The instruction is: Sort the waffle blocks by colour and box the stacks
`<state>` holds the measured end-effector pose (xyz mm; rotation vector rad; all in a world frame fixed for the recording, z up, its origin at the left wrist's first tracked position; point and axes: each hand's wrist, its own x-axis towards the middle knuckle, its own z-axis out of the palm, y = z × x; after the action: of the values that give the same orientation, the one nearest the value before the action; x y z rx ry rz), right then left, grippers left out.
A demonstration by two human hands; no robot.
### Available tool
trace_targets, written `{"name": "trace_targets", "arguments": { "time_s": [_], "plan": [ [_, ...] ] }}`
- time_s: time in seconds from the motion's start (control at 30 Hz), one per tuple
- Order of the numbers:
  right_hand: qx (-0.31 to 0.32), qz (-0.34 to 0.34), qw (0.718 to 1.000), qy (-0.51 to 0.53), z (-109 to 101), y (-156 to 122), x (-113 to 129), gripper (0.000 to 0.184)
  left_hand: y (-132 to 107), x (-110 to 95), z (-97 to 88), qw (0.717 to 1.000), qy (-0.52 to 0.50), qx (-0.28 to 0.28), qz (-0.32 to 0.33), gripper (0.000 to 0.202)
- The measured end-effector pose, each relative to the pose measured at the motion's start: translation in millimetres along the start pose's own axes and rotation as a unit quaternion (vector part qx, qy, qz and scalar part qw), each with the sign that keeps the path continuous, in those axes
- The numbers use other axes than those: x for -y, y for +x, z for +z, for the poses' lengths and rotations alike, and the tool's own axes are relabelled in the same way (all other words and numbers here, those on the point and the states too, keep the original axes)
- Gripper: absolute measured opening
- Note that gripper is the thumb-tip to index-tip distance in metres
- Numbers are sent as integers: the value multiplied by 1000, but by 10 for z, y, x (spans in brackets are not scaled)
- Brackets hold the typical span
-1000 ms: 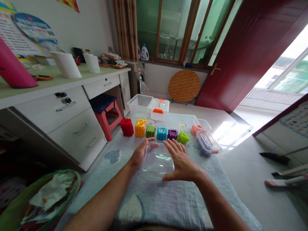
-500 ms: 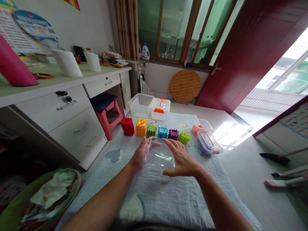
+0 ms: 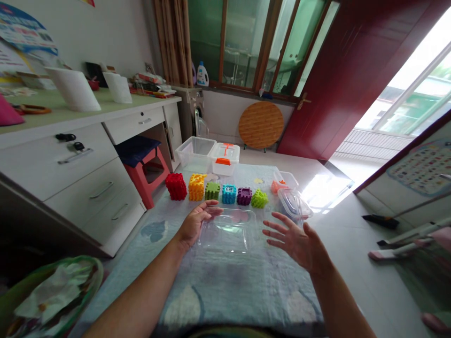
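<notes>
A clear, see-through plastic box [image 3: 227, 237] is in front of me over the cloth, in the middle of the head view. My left hand [image 3: 195, 223] grips its left side near the far corner, thumb and fingers around the edge. Off to the right, my right hand [image 3: 294, 237] is open with fingers spread, apart from the box and holding nothing. Beyond the box stands a row of toy block cubes: red [image 3: 176, 186], yellow [image 3: 196, 187], dark green [image 3: 212, 191], blue [image 3: 229, 194], purple [image 3: 244, 196] and a tilted lime green one [image 3: 260, 199].
A light blue patterned cloth [image 3: 229, 286] covers the surface. Behind the cubes stand an uncovered clear bin [image 3: 195, 157] and a lidded box with orange clasps [image 3: 225, 162]. Two smaller clear containers, one with orange contents [image 3: 280, 187], one lidded [image 3: 296, 204], sit at the right edge.
My right hand has moved right, away from the clear box, and its fingers have spread. My left hand stays at the box's left side. The view has shifted slightly right.
</notes>
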<state>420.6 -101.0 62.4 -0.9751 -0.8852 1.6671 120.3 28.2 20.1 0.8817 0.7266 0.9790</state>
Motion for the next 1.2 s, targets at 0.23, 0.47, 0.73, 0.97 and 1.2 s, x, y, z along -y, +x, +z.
{"name": "trace_targets", "arguments": {
  "time_s": [0.23,0.47,0.73,0.97,1.2],
  "plan": [
    [-120,86,985,86,-98,-194,-212,52,-22,-23,-12,1000,9,-18,-2,47],
    [-314,38,937,-148,-200,-263,-311,56,-29,-38,10,1000,13,-23,-2,47],
    [-371,-39,721,-585,-612,-141,-114,31,-26,-34,8,1000,-6,-19,-7,49],
    [-338,-36,668,-661,-842,98,-67,25,-48,-63,25,1000,-6,-19,-7,46],
    [-331,-32,649,-684,-911,143,-81,24,-33,-43,8,1000,2,-17,-13,46]
  ]
}}
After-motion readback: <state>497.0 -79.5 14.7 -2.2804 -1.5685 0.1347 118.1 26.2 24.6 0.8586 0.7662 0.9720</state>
